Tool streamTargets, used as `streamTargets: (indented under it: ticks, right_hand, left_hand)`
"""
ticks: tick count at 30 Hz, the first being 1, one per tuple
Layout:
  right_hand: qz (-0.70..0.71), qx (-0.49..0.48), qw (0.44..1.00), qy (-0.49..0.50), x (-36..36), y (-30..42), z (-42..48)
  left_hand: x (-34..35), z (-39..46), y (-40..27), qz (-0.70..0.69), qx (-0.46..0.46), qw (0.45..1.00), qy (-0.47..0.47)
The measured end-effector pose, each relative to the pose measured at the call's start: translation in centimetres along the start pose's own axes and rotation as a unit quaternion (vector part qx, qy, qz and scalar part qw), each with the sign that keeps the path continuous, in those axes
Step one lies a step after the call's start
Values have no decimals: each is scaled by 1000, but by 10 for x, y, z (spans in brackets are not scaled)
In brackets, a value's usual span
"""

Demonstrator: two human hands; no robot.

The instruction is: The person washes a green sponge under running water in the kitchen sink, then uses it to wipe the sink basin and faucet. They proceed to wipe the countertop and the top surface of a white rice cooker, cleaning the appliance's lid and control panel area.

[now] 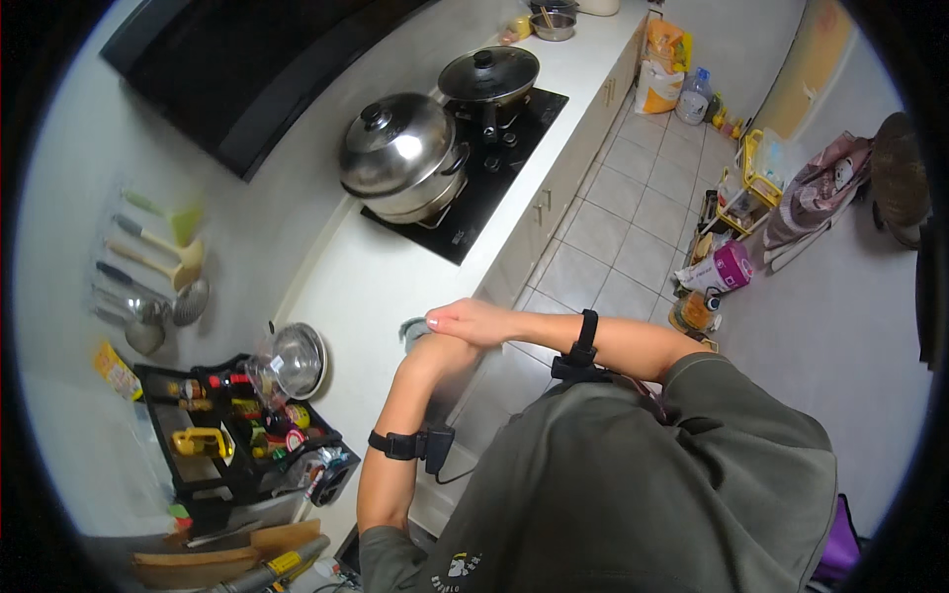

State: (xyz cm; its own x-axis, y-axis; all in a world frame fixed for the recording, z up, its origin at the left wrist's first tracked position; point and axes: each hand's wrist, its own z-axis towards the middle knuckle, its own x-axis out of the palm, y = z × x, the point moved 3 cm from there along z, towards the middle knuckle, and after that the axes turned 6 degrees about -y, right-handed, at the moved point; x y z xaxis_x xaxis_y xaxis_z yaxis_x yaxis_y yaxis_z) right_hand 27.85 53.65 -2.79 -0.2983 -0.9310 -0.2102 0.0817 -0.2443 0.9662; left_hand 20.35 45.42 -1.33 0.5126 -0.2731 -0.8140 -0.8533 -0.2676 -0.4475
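Observation:
My right hand (474,322) reaches in over the front edge of the white countertop (356,289), thumb outward. A grey-green cloth (413,332) pokes out at its fingertips, and the hand appears closed on it. My left hand (445,354) is bent at the wrist and lies against the right hand, partly under it. Its fingers are blurred and mostly hidden, so its hold on the cloth cannot be made out. Both forearms wear black straps with small boxes. Beyond the hands, a black gas hob (474,215) carries a large lidded steel steamer pot (404,159) and a lidded frying pan (489,78).
A black rack (200,482) of bottles and jars stands left, beside stacked bowls (300,359). Utensils (159,256) hang on the wall beneath a black range hood (259,67). Along the tiled floor (600,230) sit a yellow-framed cart (752,178), bags and a water bottle (695,96).

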Motion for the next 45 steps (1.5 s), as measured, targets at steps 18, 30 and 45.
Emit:
streamTargets:
  ticks: [18, 30, 45]
  right_hand:
    - [722, 64, 679, -113, -243, -24, -1]
    - [356, 86, 888, -280, -389, -18, -58]
    - [529, 90, 734, -416, -478, -107, -54]
  left_hand:
    - [-102, 175, -164, 116, 147, 925, -331]
    - [-54, 355, -162, -668, -27, 733, -126]
    - [-24, 468, -262, -857, -31, 504, 103]
